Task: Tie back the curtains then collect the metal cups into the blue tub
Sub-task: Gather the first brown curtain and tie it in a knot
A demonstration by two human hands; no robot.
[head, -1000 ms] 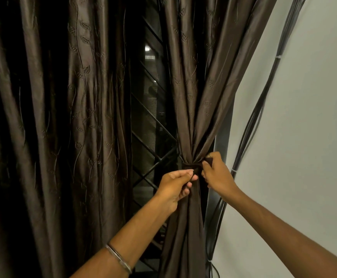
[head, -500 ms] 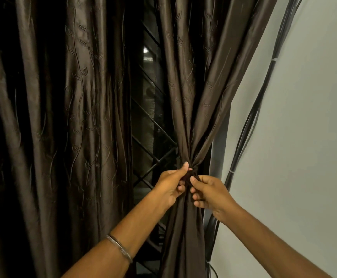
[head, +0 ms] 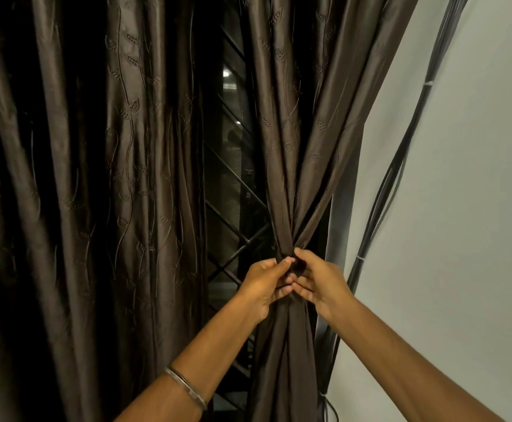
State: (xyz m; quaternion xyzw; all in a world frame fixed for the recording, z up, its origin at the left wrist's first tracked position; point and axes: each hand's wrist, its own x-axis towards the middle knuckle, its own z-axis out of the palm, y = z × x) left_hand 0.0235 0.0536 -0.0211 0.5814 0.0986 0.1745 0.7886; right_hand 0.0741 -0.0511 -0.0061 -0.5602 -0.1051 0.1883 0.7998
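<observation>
Both hands, left (head: 263, 284) and right (head: 321, 283), together, fingers pinching tie (head: 298, 265) around gathered curtain (head: 291, 166).

Dim, warm light sheens the curtain (head: 291, 147) folds; deep shadows between; wide-angle bending at edges.

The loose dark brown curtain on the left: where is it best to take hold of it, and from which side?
Probably grip the loose dark brown embroidered curtain along its right edge beside the window gap, at the height where the right curtain is cinched. The folds hang straight there, so a hand from the gap can gather them leftward.
</observation>
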